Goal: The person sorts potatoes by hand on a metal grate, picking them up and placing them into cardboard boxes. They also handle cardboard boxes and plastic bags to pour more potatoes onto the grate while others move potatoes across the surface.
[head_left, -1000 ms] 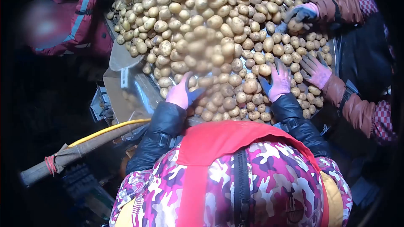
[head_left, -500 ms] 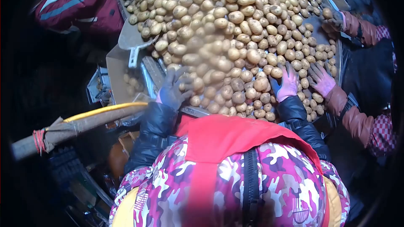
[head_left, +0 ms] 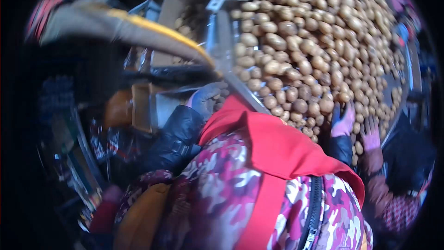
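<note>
A broad heap of potatoes [head_left: 305,46] covers the sorting table. My left hand [head_left: 206,99], in a grey and pink glove, is off the heap by the table's near left edge. Its fingers curl round something roundish and blurred that I cannot make out. Over on the heap's near right side, my right hand [head_left: 343,120] rests against potatoes in a blue and pink glove, its fingers stretched out and its thumb apart.
A co-worker's gloved hand [head_left: 371,134] lies just right of my right hand. Left of the table are a box holding potatoes [head_left: 172,0], a pole with a yellow strip [head_left: 152,32] and an open cardboard box [head_left: 141,106]. A metal rim [head_left: 247,90] edges the table.
My view has swung left, so the heap now sits further right. My left hand has left the potatoes and moved past the table's edge, fingers curling. My right hand stays on the heap.
</note>
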### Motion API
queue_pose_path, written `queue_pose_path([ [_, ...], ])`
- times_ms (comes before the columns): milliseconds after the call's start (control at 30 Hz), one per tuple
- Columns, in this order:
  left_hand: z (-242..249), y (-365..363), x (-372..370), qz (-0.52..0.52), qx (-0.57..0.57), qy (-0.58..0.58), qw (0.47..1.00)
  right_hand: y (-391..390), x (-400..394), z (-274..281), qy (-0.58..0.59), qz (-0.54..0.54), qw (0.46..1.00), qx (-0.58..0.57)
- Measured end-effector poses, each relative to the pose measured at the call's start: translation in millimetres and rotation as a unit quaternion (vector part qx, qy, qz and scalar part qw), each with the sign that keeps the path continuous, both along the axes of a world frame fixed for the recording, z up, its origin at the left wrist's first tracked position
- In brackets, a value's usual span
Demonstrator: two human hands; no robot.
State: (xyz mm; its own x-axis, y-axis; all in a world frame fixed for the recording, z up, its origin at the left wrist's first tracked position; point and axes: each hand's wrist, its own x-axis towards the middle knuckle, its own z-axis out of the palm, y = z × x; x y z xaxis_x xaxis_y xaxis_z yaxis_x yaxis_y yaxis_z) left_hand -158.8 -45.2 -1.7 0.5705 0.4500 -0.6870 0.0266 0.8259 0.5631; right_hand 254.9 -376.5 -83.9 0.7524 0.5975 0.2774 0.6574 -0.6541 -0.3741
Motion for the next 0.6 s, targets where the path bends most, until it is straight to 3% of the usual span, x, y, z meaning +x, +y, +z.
queue_pose_path([
  [167,-9.2,-42.9,-52.1,0.132,-0.010,0.063,0.989,33.9,-11.6,37.4,0.022,0.171,0.982,-0.073],
  [200,-23.1,-44.2,-66.6,0.147,-0.005,0.047,0.988,49.6,-22.4,48.6,0.052,0.193,0.980,-0.019],
  [267,-55.0,-44.6,-102.5,0.174,0.005,0.017,0.985,70.0,-45.9,79.1,0.074,0.208,0.973,-0.065],
  [367,-61.9,-35.1,-130.8,0.218,0.025,0.043,0.975,69.4,-46.4,59.3,0.049,0.209,0.975,-0.066],
  [500,-41.2,-26.1,-131.3,0.199,0.110,0.081,0.971,53.8,-45.8,54.3,0.058,0.239,0.967,-0.061],
  [533,-39.3,-21.0,-125.1,0.233,0.095,0.114,0.961,52.6,-45.9,52.8,0.060,0.242,0.966,-0.062],
  [600,-61.1,-7.9,-129.5,0.187,0.132,0.213,0.950,52.1,-47.3,54.5,0.070,0.241,0.966,-0.053],
])
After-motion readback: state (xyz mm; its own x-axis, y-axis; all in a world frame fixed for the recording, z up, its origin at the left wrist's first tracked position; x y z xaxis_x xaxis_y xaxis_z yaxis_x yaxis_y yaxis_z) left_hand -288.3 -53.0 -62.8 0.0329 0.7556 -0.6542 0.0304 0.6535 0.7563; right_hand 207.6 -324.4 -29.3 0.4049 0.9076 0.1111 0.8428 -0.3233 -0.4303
